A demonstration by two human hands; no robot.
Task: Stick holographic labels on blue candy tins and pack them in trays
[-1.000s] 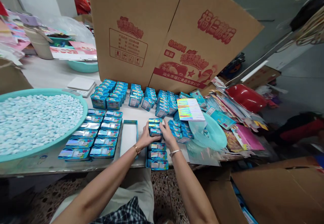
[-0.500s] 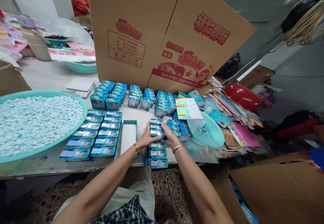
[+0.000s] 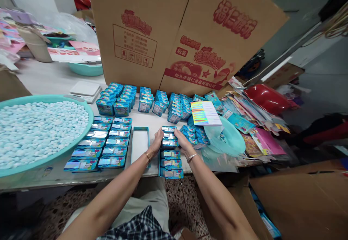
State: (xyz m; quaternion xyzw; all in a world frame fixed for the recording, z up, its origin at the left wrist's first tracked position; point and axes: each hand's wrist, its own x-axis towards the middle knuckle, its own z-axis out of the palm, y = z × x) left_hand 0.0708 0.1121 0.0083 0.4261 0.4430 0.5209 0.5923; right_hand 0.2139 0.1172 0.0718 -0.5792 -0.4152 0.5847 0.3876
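A column of small blue tins [image 3: 170,154] runs from the table's front edge away from me. My left hand [image 3: 156,143] presses against the left side of the tins in the middle of that column, fingers closed along them. From the other side my right hand [image 3: 182,141] presses against the same tins, so the two hands squeeze them together. Each wrist wears a bracelet. Three more tins lie in line below my hands, reaching the table edge.
A teal basin [image 3: 78,138] of pale blue candies fills the left. Two columns of blue tins [image 3: 104,142] and an empty teal tray [image 3: 139,143] lie beside it. More tins [image 3: 152,100] stand before a big cardboard box [image 3: 174,33]. Packets [image 3: 244,124] and a teal lid [image 3: 227,138] crowd the right.
My hands have stayed on the same tins, with the fingers lying flatter along their sides. The view has shifted slightly.
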